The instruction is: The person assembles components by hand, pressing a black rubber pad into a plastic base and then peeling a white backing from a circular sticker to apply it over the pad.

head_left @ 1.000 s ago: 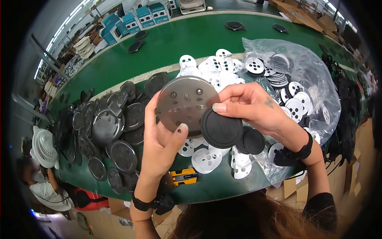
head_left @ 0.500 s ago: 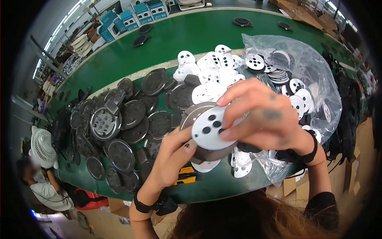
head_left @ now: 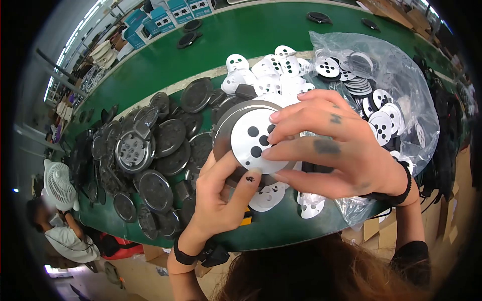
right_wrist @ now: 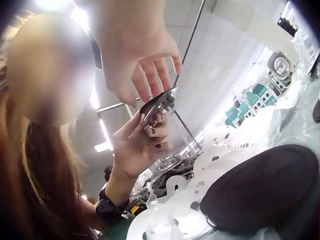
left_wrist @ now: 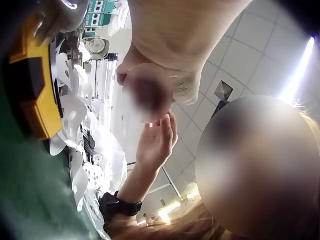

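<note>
My left hand (head_left: 223, 195) grips a smoky grey round housing (head_left: 222, 138) by its near left edge, thumb at the front. Over the housing's face lies a white disc (head_left: 243, 133) with several black holes. My right hand (head_left: 336, 150) is spread above the disc, its fingertips touching the disc's right part and hiding some of it. Seen from the right wrist, the right fingers (right_wrist: 152, 75) reach out nearly straight to the tilted housing (right_wrist: 159, 107), which the left hand (right_wrist: 137, 150) holds from below.
Many grey housings (head_left: 155, 193) are heaped on the left of the green table (head_left: 261, 25). White perforated sheets (head_left: 238, 80) lie behind the hands. A clear plastic bag (head_left: 401, 65) of discs stands on the right. A black round pad (right_wrist: 265, 190) and a yellow-black tool (left_wrist: 42, 105) also lie here.
The black round pad seen in my right hand has been turned, and a white holed face now shows over the housing. My right fingers have spread out across it.
</note>
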Available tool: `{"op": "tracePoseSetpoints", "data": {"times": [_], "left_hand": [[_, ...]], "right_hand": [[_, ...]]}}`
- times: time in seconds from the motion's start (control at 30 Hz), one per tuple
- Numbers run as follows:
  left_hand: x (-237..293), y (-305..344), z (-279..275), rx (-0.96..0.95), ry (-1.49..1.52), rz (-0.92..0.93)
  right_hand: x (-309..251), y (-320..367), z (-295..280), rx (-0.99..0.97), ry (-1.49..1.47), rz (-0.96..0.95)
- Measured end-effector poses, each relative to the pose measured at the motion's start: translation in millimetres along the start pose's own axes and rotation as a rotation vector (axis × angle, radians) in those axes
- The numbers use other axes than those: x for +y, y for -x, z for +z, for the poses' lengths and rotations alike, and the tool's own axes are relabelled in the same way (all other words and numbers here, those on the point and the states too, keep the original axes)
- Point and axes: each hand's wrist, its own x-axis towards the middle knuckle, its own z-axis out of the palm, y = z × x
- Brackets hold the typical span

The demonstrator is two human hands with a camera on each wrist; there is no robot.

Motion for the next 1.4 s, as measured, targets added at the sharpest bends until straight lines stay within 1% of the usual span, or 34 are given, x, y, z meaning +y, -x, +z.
{"op": "tracePoseSetpoints", "data": {"times": [0.03,0.13,0.37,0.53,0.6,0.63,0.67,0.73,0.77,0.87,0.9,1.0,1.07,1.2,1.27,1.33,1.4], "left_hand": [[-1,-2,3,0.034,-0.043,0.042],[-1,-1,5,0.038,-0.045,-0.011],[-2,-2,8,0.079,-0.104,-0.025],[-3,-4,10,0.085,-0.230,0.073],[1,-2,9,0.072,-0.223,0.009],[-2,-4,11,0.097,-0.213,0.062],[0,0,9,0.058,-0.183,-0.036],[-5,-4,10,0.086,-0.204,0.058],[-3,-2,10,0.088,-0.178,-0.007],[-6,-3,9,0.073,-0.212,0.017],[-4,0,10,0.076,-0.156,-0.091],[-7,0,7,0.028,-0.246,-0.032],[-7,-2,9,0.030,-0.244,-0.006],[-6,-2,11,0.062,-0.290,0.046],[-7,-3,12,0.076,-0.323,0.077],[-8,-4,14,0.109,-0.352,0.127],[-7,-5,15,0.114,-0.354,0.126]], "right_hand": [[1,1,1,0.002,-0.001,0.007],[3,3,2,0.010,-0.015,-0.007],[1,6,4,-0.031,0.004,0.032],[2,7,3,-0.060,0.007,0.026],[4,8,5,-0.035,0.013,0.000],[4,7,5,-0.025,0.015,-0.012],[3,7,4,-0.051,0.021,-0.002],[3,6,4,-0.070,0.029,-0.003],[4,7,4,-0.080,0.024,-0.012],[4,5,4,-0.093,0.019,-0.023],[4,5,5,-0.076,0.036,-0.038],[4,6,7,-0.052,0.062,-0.046],[3,7,7,-0.057,0.068,-0.047],[-1,12,13,-0.070,0.113,-0.056],[-6,15,19,-0.042,0.189,-0.037],[-8,15,20,-0.017,0.187,-0.045],[-9,17,21,-0.022,0.198,-0.039]]}}
